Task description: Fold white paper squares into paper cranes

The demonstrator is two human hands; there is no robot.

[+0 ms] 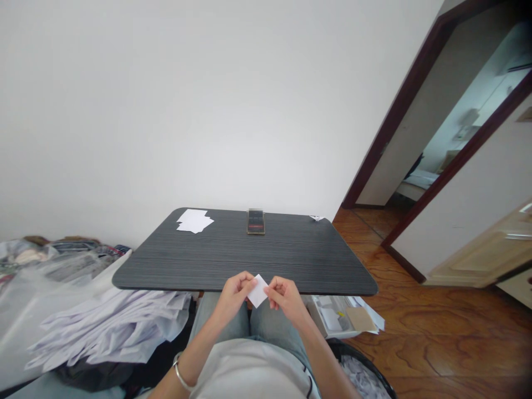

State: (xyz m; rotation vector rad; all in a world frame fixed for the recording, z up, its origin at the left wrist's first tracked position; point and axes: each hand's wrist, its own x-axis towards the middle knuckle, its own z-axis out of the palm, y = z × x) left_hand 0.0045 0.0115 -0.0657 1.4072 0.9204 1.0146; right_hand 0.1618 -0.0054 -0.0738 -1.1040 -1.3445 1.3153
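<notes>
A small white square of folded paper [258, 291] is held up at the front edge of the dark table, turned so its corners point up and down. My left hand [236, 292] pinches its left side between thumb and fingers. On the other side, my right hand [284, 295] grips the right corner with thumb and curled fingers. Loose white paper sheets [193, 220] lie at the table's far left. A small folded white paper piece [316, 218] rests near the far right corner.
A phone [255, 221] stands at the back of the black table [233, 255]. White cloth [120, 327] is heaped at left. A box of papers [332, 318] and a black bin [366, 377] stand at right, below the tabletop.
</notes>
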